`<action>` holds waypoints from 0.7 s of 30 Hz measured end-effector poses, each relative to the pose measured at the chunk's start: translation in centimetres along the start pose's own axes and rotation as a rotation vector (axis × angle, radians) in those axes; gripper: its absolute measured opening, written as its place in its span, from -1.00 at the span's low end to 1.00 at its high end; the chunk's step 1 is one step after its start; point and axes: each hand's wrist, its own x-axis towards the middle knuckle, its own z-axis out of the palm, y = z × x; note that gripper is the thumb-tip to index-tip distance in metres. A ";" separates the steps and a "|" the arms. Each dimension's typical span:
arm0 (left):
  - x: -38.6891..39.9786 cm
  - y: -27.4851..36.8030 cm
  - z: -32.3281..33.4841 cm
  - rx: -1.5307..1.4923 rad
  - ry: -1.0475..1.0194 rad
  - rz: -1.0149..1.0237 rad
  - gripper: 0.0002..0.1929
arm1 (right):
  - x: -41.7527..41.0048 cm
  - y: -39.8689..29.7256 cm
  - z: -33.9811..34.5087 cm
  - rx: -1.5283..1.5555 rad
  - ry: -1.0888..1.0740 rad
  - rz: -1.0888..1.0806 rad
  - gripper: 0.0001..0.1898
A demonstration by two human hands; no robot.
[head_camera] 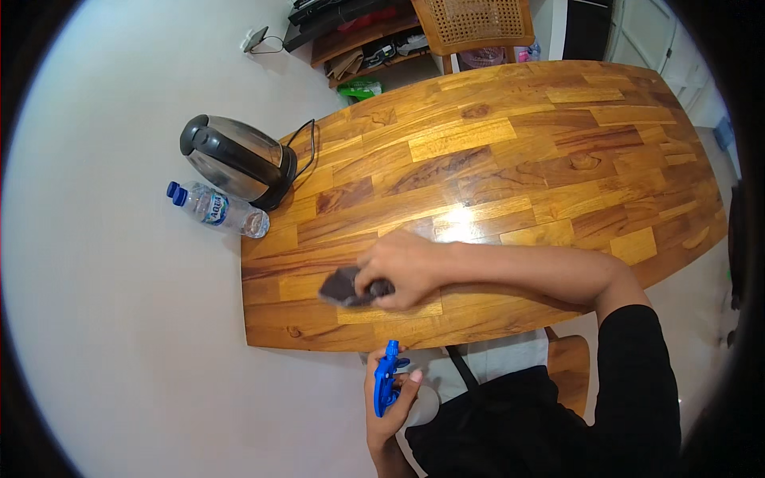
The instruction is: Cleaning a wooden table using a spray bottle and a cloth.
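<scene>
My right hand (406,269) presses a bunched dark grey cloth (346,288) onto the wooden tabletop (478,161), close to the table's near left part. Slight blur shows on the cloth and fingers. Below the near edge of the table, my left hand (391,412) grips a spray bottle by its neck; its blue trigger head (385,382) points towards the table, and its whitish body (424,406) is partly hidden behind the hand. Bright light reflects off the wood just beyond my right wrist.
At the table's left end, against the white wall, stand an electric kettle (239,155) with a black cord and clear plastic water bottles (233,215) with blue caps. A cane-backed chair (475,24) is at the far side, beside a wooden shelf (370,42). Another chair (571,370) is near me.
</scene>
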 end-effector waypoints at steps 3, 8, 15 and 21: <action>0.3 0.9 -0.2 0.063 0.054 0.017 -0.52 | 0.2 -0.7 0.3 0.012 -0.082 -0.062 -0.78; 0.3 0.9 -0.8 -0.072 0.094 0.009 -0.50 | 0.5 3.8 -2.9 0.134 0.042 -0.020 -0.75; 0.3 -0.2 -1.8 -0.675 -0.350 -0.094 -0.66 | -1.9 12.6 -10.3 -0.278 0.483 0.412 -0.68; 4.6 -1.2 -0.8 -0.959 -0.505 -0.190 -0.66 | -1.9 11.5 -9.7 -0.394 0.462 0.473 -0.66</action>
